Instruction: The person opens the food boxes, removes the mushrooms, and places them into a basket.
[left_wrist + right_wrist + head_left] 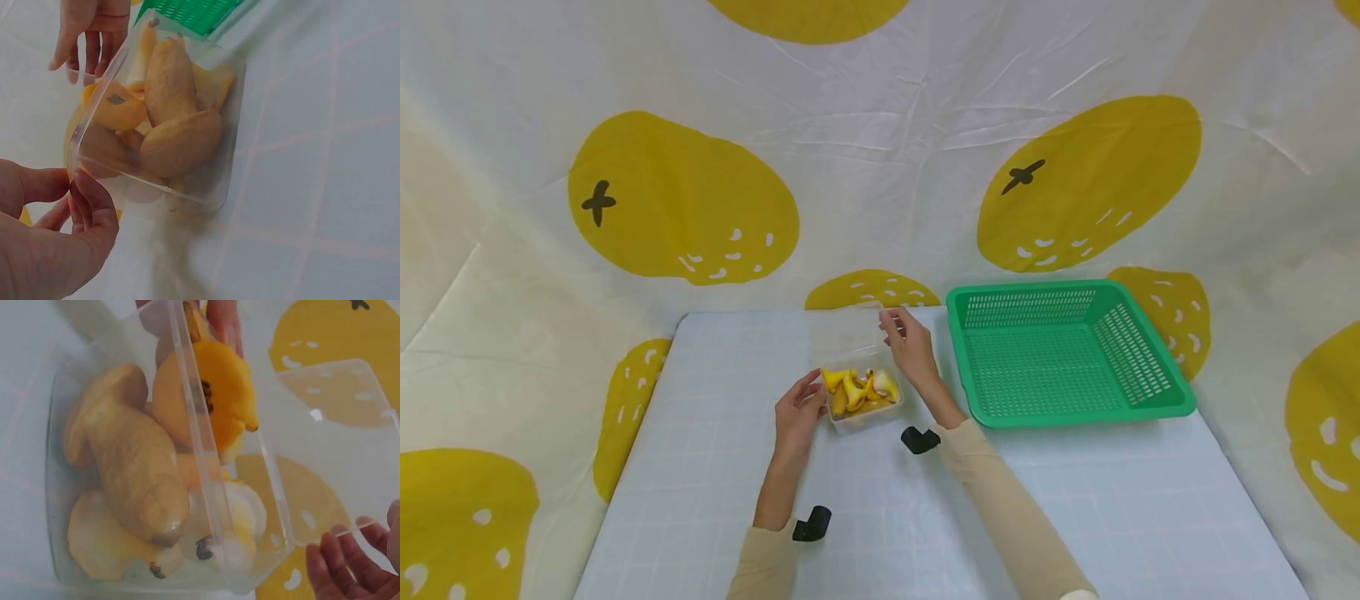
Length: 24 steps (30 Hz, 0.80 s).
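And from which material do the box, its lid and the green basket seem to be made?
The box and lid look like clear, shiny plastic: yellow pieces show through the box, and the lid catches a bright glint. The basket seems moulded plastic, fairly smooth, with even rows of slots.

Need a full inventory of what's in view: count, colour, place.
container: 1, clear, mid-table
lid: 1, clear, raised at the container's far side
fruit-like pieces: several, overlap hides the exact count, mostly yellow, in the container
basket: 1, green, right of the container
tabletop: 1, light blue with pale lines, under everything
backdrop: whitish with large yellow prints, behind and beside the table
wrist pieces: 2, black, one by each cuff
sleeves: 2, beige, on the forearms
left hand: 1, bare, pinching the container's edge
right hand: 1, bare, holding the lid's edge
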### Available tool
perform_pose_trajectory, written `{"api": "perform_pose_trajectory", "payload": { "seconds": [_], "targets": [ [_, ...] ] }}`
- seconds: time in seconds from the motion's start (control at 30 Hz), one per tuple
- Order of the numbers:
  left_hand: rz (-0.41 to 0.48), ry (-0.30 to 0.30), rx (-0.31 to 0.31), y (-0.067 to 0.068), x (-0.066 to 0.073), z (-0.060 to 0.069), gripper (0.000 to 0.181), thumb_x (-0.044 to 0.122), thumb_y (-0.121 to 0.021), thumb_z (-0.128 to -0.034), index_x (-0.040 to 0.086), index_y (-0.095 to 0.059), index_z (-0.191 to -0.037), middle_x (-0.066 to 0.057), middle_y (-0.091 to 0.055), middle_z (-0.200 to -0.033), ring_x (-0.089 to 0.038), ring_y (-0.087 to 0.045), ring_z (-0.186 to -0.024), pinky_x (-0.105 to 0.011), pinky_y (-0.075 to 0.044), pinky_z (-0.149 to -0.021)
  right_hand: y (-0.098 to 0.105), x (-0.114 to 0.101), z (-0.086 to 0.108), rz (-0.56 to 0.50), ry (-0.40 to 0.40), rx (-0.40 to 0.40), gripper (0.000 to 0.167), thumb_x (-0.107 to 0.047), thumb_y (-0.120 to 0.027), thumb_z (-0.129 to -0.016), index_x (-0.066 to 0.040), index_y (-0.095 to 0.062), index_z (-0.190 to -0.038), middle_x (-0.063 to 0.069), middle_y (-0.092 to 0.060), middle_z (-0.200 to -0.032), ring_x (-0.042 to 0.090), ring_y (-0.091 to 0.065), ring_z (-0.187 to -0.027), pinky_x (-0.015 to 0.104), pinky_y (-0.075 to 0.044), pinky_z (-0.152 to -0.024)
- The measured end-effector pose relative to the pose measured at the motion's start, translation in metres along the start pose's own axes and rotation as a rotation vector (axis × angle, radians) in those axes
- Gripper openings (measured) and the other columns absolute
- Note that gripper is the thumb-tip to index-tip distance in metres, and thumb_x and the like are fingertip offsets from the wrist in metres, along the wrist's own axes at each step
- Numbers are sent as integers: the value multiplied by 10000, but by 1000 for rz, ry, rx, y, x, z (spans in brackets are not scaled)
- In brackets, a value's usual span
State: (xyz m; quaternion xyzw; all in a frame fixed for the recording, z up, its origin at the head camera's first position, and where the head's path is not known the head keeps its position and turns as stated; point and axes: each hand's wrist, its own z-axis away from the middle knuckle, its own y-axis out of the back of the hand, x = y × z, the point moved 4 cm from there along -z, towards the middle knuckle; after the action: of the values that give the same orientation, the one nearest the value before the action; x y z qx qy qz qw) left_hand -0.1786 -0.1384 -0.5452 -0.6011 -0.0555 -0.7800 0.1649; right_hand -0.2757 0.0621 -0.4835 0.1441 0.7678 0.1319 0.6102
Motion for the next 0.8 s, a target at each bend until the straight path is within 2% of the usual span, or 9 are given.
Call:
{"api": "perform_pose_trajectory", "payload": {
  "seconds": [0.17,0.33,0.57,0.7,0.8],
  "targets": [
    [3,-2,5,0,1,1,391,-2,-640,-996,34,-631,-1385,-114,-613,-1120,-106,-606,-871,-186,-538,-707,-1,7,-5,43,-11,-5,252,-220,-612,-1055,-8,-749,-1068,167,-735,-953,256,-687,-769,389,-581,-766],
    [-15,18,6,-1,1,1,387,31,-647,-1004,49,-630,-1390,-112,-612,-1138,-115,-600,-873,-179,-534,-717,-3,21,-6,68,-85,-55,232,-167,-646,-1032,22,-760,-1105,180,-745,-954,257,-680,-800,379,-581,-792],
    [-16,16,1,-2,0,2,389,51,-652,-1007,56,-629,-1395,-127,-616,-1164,-127,-598,-889,-177,-530,-724,-3,32,-6,38,-151,-29,154,-136,-708,-990,9,-736,-1034,149,-725,-915,274,-699,-754,296,-587,-678],
    [-22,17,1,-2,1,3,388,68,-654,-1011,64,-628,-1398,-127,-614,-1178,-136,-594,-911,-178,-532,-728,-3,29,-4,59,-146,-25,124,-135,-725,-976,-13,-711,-987,118,-697,-888,237,-666,-691,263,-551,-634],
    [-32,17,5,-1,1,3,390,75,-654,-1012,73,-628,-1400,-127,-612,-1189,-138,-592,-935,-174,-531,-734,-3,25,1,51,-125,-51,101,-115,-723,-974,-18,-698,-976,105,-679,-870,213,-636,-650,255,-544,-613]
  ]
}}
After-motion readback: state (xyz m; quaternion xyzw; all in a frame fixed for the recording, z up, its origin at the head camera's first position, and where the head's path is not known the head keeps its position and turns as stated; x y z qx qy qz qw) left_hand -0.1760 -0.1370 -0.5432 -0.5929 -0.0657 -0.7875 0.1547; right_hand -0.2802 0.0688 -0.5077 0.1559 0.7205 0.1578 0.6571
